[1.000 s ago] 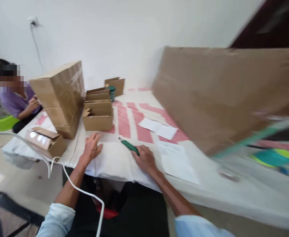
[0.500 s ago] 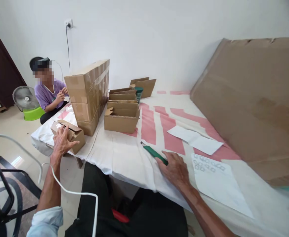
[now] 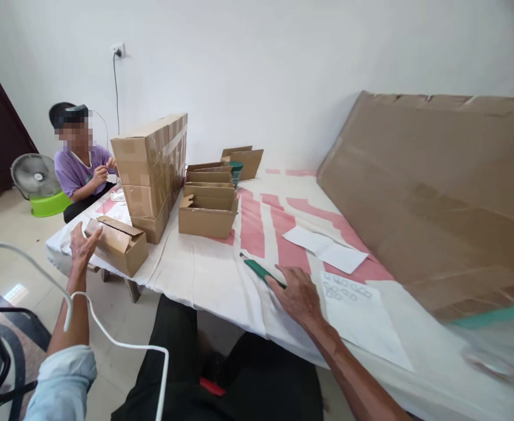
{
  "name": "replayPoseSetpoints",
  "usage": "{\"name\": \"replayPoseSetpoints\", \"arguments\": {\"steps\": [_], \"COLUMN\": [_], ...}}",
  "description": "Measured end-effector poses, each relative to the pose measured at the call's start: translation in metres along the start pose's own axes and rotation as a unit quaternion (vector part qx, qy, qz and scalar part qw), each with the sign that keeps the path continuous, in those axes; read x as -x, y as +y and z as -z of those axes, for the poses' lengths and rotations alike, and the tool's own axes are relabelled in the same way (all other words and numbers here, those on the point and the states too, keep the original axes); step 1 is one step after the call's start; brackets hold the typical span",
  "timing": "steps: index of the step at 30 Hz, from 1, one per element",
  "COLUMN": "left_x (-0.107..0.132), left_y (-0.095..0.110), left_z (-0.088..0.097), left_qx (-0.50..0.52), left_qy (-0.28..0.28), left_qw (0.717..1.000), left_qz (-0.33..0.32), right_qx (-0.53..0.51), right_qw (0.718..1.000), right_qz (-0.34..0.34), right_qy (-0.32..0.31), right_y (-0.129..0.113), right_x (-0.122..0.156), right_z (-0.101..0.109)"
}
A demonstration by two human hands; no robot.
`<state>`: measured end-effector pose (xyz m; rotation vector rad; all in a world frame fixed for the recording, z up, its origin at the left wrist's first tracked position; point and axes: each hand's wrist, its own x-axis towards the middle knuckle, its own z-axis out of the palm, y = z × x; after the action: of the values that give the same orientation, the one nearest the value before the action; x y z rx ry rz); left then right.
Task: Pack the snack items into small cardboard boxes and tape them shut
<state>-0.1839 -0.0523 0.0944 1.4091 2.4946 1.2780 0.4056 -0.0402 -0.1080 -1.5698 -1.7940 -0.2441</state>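
Note:
My left hand (image 3: 83, 242) is at the left end of a small cardboard box (image 3: 127, 257), fingers apart and thumb stretched over its top edge. The box lies near the table's left front edge, its top flaps partly raised. Under my right hand (image 3: 298, 292), a green utility knife (image 3: 259, 270) lies low over the white cloth, its tip pointing left and away. My thumb and fingers close round the knife's rear end.
A tall stack of taped cartons (image 3: 154, 175) stands behind the small box. Open boxes (image 3: 207, 222) and a green cup (image 3: 236, 169) line the middle. White papers (image 3: 362, 316) lie at right, before a large cardboard sheet (image 3: 427, 204). Another person (image 3: 81, 169) sits far left.
My left hand has moved from the top of the small box to its left end. My right hand stays on the utility knife. The view has shifted slightly right.

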Motion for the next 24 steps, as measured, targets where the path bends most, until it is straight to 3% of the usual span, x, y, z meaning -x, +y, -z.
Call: {"name": "replayPoseSetpoints", "arguments": {"steps": [3,6,12,16,18,20,24], "left_x": [-0.018,-0.006,0.074,0.126,0.140,0.141,0.123], "left_y": [-0.005,-0.005,0.020,0.048,0.055,0.058,0.057], "left_z": [0.001,-0.005,-0.027,-0.047,-0.056,-0.065,-0.085], "left_qx": [0.043,0.057,0.069,0.124,0.166,0.214,0.286], "left_qy": [-0.058,-0.061,-0.088,-0.149,-0.225,-0.318,-0.436], "left_qw": [0.995,0.995,0.993,0.980,0.958,0.918,0.838], "left_qz": [0.063,0.056,0.020,-0.037,-0.072,-0.106,-0.159], "right_qx": [-0.016,-0.043,-0.183,-0.344,-0.400,-0.430,-0.426], "right_qw": [1.000,0.999,0.982,0.931,0.903,0.885,0.884], "right_qz": [-0.001,-0.005,-0.039,-0.101,-0.136,-0.160,-0.174], "right_qy": [0.009,0.008,-0.009,-0.067,-0.084,-0.082,-0.077], "right_y": [-0.006,-0.019,-0.071,-0.108,-0.117,-0.119,-0.102], "right_x": [-0.005,-0.011,-0.028,-0.031,-0.030,-0.030,-0.033], "right_z": [0.002,0.007,0.022,0.031,0.036,0.041,0.049]}}
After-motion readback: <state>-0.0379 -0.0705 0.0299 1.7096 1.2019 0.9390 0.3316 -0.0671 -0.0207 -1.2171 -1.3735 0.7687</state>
